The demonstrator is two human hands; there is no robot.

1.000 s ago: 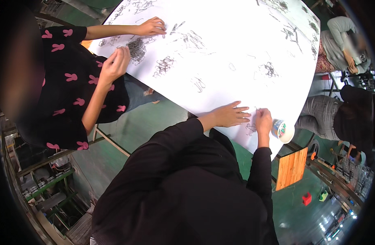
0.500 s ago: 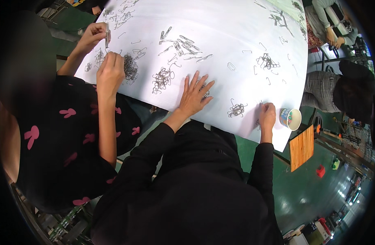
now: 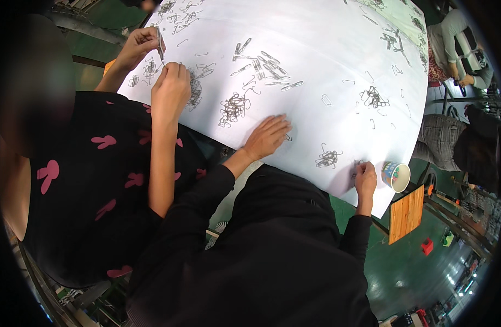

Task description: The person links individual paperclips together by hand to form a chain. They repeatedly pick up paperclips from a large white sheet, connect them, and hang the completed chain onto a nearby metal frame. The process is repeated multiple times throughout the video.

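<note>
My left hand (image 3: 268, 137) lies palm down near the front edge of the white table, fingers stretched out. It partly covers a few bent wire hooks (image 3: 288, 137). My right hand (image 3: 366, 180), at the table's front right, has its fingers pinched together beside some wire hooks (image 3: 357, 163); what is between the fingertips is hidden. Between my hands sits a small pile of wire hooks (image 3: 328, 158). Right of my right hand, a paper cup (image 3: 396, 176) with small coloured pieces inside leans over.
Larger hook piles (image 3: 234, 109) and a cluster of long metal clips (image 3: 268, 66) lie on the white table (image 3: 316, 54). At my left, a co-worker's hands (image 3: 171, 84) hold a thin metal piece. A wooden board (image 3: 406, 215) stands beyond the right edge.
My view has shifted, so the table appears farther right and lower. My left hand's spread fingers have drawn together, still flat. My right hand stays pinched beside the cup.
</note>
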